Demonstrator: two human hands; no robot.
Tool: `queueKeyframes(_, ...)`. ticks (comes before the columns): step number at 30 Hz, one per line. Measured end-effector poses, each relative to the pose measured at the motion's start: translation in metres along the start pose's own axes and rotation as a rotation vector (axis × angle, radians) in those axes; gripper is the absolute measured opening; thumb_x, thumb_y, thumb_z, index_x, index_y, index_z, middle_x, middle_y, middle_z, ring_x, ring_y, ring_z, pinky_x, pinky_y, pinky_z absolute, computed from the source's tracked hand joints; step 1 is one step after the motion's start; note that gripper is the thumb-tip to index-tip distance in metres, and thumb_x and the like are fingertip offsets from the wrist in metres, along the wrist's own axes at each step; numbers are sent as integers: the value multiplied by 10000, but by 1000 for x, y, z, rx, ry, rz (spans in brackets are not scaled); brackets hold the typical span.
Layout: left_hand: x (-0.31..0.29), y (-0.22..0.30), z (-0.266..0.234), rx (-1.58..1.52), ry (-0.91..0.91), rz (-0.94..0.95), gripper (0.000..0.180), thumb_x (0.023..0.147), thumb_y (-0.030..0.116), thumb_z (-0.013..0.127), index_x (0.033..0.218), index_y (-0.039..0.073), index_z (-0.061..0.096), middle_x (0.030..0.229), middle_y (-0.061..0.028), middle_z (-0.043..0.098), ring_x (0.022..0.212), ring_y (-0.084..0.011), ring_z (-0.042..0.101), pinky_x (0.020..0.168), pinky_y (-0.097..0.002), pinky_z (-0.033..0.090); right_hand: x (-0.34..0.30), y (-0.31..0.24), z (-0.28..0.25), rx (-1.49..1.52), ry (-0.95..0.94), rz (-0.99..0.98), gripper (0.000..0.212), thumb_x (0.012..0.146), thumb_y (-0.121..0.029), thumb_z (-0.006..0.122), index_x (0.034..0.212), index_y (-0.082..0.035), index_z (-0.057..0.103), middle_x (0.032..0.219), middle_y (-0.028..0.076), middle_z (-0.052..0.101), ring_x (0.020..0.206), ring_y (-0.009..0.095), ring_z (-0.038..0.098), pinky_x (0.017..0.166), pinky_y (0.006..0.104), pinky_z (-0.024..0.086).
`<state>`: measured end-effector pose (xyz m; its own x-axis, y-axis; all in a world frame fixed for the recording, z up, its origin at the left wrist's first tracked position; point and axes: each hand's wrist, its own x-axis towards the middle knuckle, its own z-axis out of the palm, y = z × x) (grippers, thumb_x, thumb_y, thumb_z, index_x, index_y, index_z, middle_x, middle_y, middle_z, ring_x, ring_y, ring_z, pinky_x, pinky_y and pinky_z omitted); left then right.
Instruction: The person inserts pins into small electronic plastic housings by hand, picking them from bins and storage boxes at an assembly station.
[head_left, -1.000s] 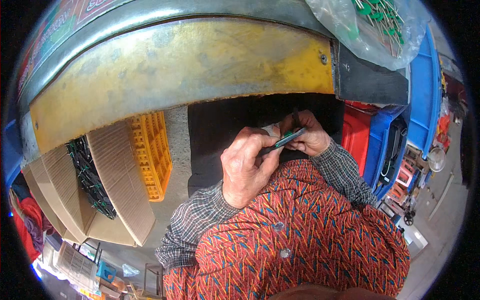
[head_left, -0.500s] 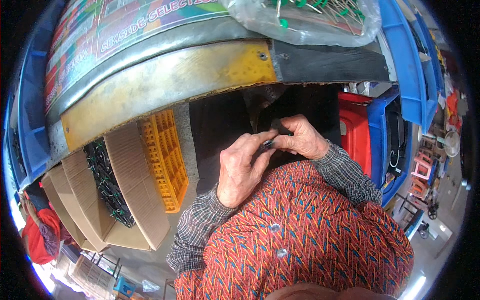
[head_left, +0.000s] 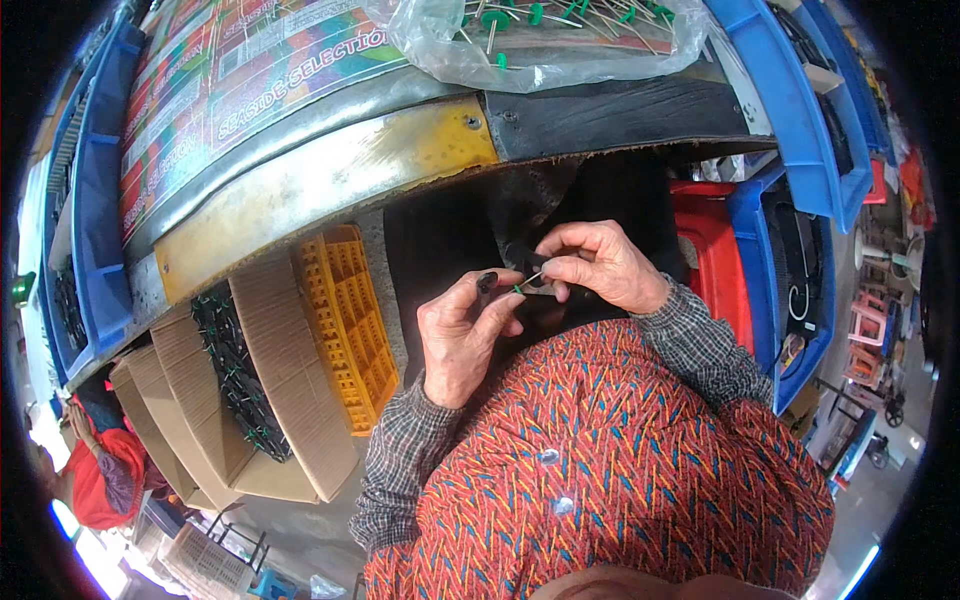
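left hand (head_left: 460, 338) tight on a small black piece (head_left: 487, 283) — right hand (head_left: 612, 272) tight on a thin pale stem (head_left: 532, 279)

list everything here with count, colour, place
Bench: one, yellow and black edge, ahead
Bag: one, clear, on bench
Green-headed pins: many, green and pale, in bag
Cardboard box: one, brown, left
Dark pieces: many, black and green, in box
Crate: one, yellow, beside box
Red bin: one, red, right
Blue trays: several, blue, both sides
Stools: several, pink and orange, right
Thin pin: one, pale, centre
Black piece: one, black, centre
Garment: one, red-patterned, on person
Left hand: one, bare, centre
Right hand: one, bare, centre
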<state>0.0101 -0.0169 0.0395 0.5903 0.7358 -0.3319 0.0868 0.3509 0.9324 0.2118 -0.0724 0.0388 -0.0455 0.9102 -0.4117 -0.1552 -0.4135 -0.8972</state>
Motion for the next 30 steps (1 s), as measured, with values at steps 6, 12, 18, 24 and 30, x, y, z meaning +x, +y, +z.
queueKeyframes(6, -8, -1, 1, -40, 8, 42, 144, 872, -18, 613, 1014, -34, 626, 876, -91, 651, 629, -106, 604, 579, -210, 496, -1, -5, -7, -545, 27, -490, 183, 846, -148, 671, 918, 21, 664, 768, 31, 636, 612, 105, 574, 578, 235, 463)
queueKeyframes(12, -14, -1, 2, -42, 10, 83, 139, 872, -24, 612, 1009, -35, 628, 868, -91, 649, 632, -109, 606, 582, -209, 496, -16, -16, 0, -154, -2, -106, 154, 875, -139, 646, 953, -8, 674, 657, 18, 600, 513, 35, 493, 469, 195, 400)
queueKeyframes(18, -22, 0, 4, 54, 12, 160, 146, 866, -47, 605, 1010, -47, 626, 852, -90, 641, 635, -117, 606, 590, -217, 500, -24, -24, 9, -56, -8, -109, 132, 848, -42, 654, 970, 0, 631, 736, 11, 603, 510, 11, 471, 450, 162, 374)
queueKeyframes(24, -28, 6, 3, -15, 27, 151, 150, 870, -42, 600, 1018, -53, 621, 853, -102, 646, 630, -120, 601, 583, -224, 498, -31, -18, 10, -20, 106, -195, 174, 809, -2, 681, 968, 17, 612, 815, 20, 599, 607, 35, 542, 509, 176, 433)
queueKeyframes(30, -33, 10, 2, -241, -15, 104, 157, 880, 5, 610, 1029, -48, 616, 844, -124, 661, 612, -122, 600, 574, -232, 503, -35, -21, 13, 8, 47, -313, 146, 786, 47, 685, 924, 25, 643, 925, 84, 619, 738, 123, 626, 630, 227, 516)
